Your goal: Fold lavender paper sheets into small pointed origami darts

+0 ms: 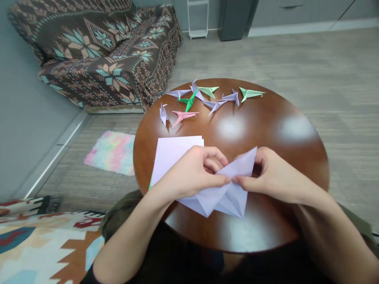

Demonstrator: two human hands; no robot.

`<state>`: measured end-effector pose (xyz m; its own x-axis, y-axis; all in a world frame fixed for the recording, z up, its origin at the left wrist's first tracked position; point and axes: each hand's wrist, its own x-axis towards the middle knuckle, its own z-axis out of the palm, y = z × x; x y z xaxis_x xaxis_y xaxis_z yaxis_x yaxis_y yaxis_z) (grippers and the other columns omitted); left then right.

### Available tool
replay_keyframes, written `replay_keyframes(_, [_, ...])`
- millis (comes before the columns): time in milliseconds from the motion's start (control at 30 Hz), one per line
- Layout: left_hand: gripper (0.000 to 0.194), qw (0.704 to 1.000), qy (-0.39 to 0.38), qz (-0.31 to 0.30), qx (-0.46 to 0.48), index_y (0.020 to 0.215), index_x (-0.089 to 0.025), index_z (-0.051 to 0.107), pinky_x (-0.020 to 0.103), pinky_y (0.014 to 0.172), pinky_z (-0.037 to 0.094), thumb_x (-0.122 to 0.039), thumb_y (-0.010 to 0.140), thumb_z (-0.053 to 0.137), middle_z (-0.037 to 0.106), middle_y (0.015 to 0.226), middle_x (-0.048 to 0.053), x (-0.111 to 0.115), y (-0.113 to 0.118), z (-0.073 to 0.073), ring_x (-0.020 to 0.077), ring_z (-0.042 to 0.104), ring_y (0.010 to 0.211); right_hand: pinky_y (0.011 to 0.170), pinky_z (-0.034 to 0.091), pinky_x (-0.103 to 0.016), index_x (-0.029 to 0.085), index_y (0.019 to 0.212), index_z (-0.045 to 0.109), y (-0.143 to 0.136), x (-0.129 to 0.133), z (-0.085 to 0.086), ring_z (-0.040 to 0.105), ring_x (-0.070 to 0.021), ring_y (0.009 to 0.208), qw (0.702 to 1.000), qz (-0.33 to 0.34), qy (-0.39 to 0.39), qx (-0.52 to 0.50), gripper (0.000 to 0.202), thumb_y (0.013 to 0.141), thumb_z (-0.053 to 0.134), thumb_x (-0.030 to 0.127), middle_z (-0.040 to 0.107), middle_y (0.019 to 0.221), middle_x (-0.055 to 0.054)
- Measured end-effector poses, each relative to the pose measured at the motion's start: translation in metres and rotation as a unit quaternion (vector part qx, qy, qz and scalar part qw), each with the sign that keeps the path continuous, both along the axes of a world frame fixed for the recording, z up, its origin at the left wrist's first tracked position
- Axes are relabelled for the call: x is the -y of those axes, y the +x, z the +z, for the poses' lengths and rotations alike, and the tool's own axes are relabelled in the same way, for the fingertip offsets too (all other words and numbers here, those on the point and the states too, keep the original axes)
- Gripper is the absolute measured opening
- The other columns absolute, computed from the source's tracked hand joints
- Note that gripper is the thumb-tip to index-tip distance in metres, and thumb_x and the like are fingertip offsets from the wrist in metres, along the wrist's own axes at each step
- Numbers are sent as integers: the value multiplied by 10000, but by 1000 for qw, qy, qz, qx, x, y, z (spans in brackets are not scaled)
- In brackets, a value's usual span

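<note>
A partly folded sheet of lilac origami paper (226,195) is held between both hands above the near part of the round table. My left hand (201,169) pinches it from the left, its thumb on the front and its fingers curled behind. From the right, my right hand (265,169) grips it the same way, thumb tip close to the other thumb. One pointed corner rises between the hands, and creased flaps fan out below. Left of the paper lies a stack of lilac sheets (174,152), partly covered by my left hand and forearm, with a green edge showing underneath.
Several folded paper cranes, among them a pink one (183,116), a dark green one (189,101) and a pale green one (250,94), lie along the far side of the brown table (266,122). A covered sofa (118,59) stands beyond, with a fluffy mat (114,152) on the floor.
</note>
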<state>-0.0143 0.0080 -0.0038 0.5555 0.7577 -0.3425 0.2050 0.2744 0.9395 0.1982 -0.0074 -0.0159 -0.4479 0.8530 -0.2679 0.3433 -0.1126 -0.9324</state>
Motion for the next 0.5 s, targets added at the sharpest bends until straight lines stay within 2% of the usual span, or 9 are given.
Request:
replay_keyframes(200, [158,999,14,-39,-31,831,-138,655,182,543,440,-163,726,769,719,705,6,0,-2,-1,96,607,592,517,395,-216,152,657,647,0,-1,3,504,-108,590,1000,7,-9,17,88,738,666,122,587,634,24])
replay_keyframes(500, [106,993,8,-101,-57,843,-138,689,189,542,428,-163,747,726,717,749,6,3,-6,0,105,607,630,554,402,-254,172,738,744,9,-8,5,538,-134,604,998,-18,19,51,64,753,687,196,675,661,-6])
